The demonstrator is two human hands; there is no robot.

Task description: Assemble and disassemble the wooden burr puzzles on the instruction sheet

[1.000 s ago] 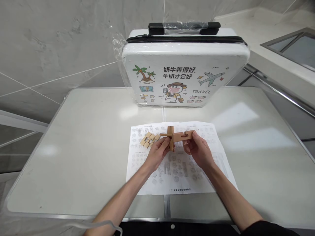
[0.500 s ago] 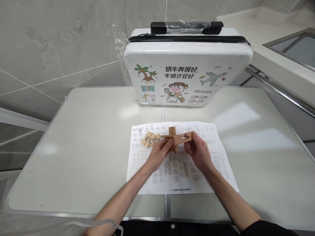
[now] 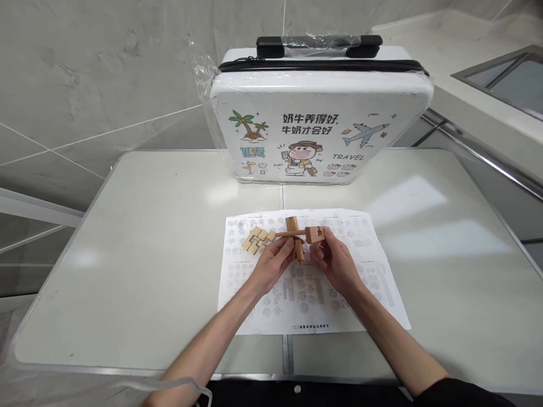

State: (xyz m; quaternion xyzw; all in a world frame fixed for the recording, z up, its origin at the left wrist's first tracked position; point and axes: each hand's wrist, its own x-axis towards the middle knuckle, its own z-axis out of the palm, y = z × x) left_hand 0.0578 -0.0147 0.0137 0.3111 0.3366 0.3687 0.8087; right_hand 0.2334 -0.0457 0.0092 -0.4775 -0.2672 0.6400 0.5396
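My left hand (image 3: 271, 263) is closed on crossed wooden puzzle pieces (image 3: 292, 224), one upright and one lying sideways, held above the printed sheet. My right hand (image 3: 339, 260) pinches a notched wooden puzzle piece (image 3: 314, 234) by its right end. That piece is close against the right end of the sideways one; I cannot tell whether they touch or interlock. Left of my hands, a cluster of pale wooden puzzle pieces (image 3: 257, 241) rests on the sheet. My fingers hide part of the held pieces.
Under my hands is a paper sheet (image 3: 263, 319) printed with small diagrams, lying on a pale folding table (image 3: 139, 254) with a centre seam (image 3: 287, 353). A white suitcase (image 3: 314, 104) in clear plastic stands at the back. A grey cord (image 3: 186, 383) crosses near my left forearm.
My right hand has moved slightly left and turned the notched piece, so its slotted face shows differently. The upright piece in my left hand now leans more to the left.
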